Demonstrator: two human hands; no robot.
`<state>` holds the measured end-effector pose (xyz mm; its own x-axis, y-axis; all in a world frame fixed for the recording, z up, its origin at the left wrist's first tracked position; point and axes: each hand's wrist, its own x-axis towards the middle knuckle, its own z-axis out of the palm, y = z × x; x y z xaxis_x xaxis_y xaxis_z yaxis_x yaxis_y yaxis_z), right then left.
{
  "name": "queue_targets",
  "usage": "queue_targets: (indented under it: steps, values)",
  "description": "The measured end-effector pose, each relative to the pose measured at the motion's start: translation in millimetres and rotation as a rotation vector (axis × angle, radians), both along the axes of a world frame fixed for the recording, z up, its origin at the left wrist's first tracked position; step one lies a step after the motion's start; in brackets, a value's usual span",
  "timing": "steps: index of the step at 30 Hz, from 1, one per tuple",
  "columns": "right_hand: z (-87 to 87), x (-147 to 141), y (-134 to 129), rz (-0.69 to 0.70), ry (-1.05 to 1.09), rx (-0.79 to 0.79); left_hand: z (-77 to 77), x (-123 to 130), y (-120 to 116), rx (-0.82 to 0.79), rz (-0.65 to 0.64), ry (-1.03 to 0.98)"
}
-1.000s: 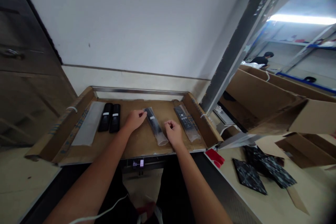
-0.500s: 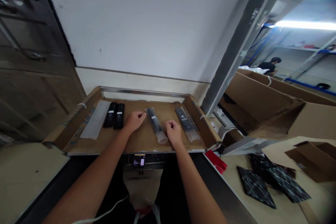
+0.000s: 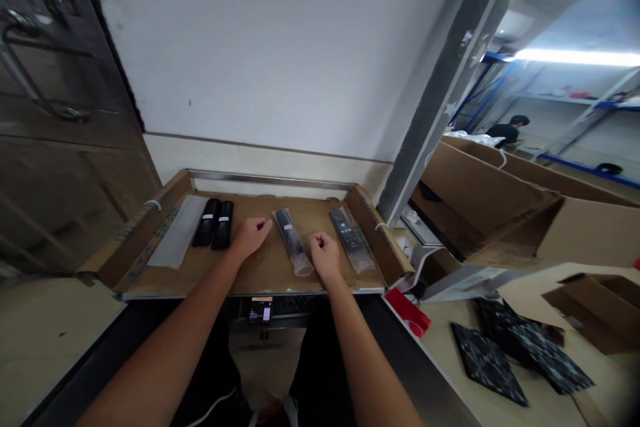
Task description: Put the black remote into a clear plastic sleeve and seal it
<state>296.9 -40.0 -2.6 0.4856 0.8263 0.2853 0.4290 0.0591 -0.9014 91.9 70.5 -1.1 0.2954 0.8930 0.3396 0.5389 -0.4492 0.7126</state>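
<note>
My left hand (image 3: 251, 237) rests in a loose fist on the cardboard-lined tray (image 3: 260, 273), with nothing visible in it. It lies between two bare black remote controls (image 3: 223, 225) on its left and a remote control in a clear plastic sleeve (image 3: 293, 240) on its right. My right hand (image 3: 325, 255), also curled into a fist, sits just right of that sleeved remote and shows nothing held. Farther right lies another sleeved remote control (image 3: 350, 237), buttons facing up. A flat translucent sleeve (image 3: 176, 232) lies at the tray's left side.
Cardboard side walls (image 3: 383, 240) edge the tray, and a white wall (image 3: 260, 60) stands behind it. A phone with a lit screen (image 3: 260, 311) is below the front edge. Large cardboard boxes (image 3: 485, 193) stand at right; a person (image 3: 507, 132) is in the background.
The view has shifted slightly, so everything sits a little differently in the picture. Both fists and the remotes keep their places on the tray.
</note>
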Motion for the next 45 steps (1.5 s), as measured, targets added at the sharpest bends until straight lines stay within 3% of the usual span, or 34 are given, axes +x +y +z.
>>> queue_targets:
  steps: [13,28,33,36,38,40,42,45]
  values:
    - [-1.5,0.4,-0.3,0.014,-0.046,-0.032,0.1,-2.2,-4.9,0.016,-0.007,0.009]
    - [-2.2,0.0,-2.2,0.008,-0.019,-0.035,-1.9,-8.4,-12.8,-0.030,-0.071,-0.124]
    - [9.5,2.9,2.8,0.026,0.013,-0.017,0.0,-13.1,-18.8,-0.116,-0.121,-0.241]
    - [16.5,-5.6,-20.0,-0.071,0.031,0.108,0.7,-13.1,-19.8,-0.136,-0.131,-0.240]
    - [7.3,-25.6,-55.5,-0.185,-0.026,0.222,1.0,-12.1,-19.7,-0.121,-0.131,-0.200]
    - [-18.5,-56.4,-96.0,0.005,-0.180,0.189,1.4,-10.7,-19.4,-0.095,-0.132,-0.154]
    - [-54.8,-90.3,-122.5,0.231,-0.267,-0.042,1.8,-9.5,-19.2,-0.079,-0.127,-0.127]
    - [-101.4,-126.9,-112.5,0.107,-0.252,-0.449,2.2,-8.7,-18.9,-0.077,-0.107,-0.112]
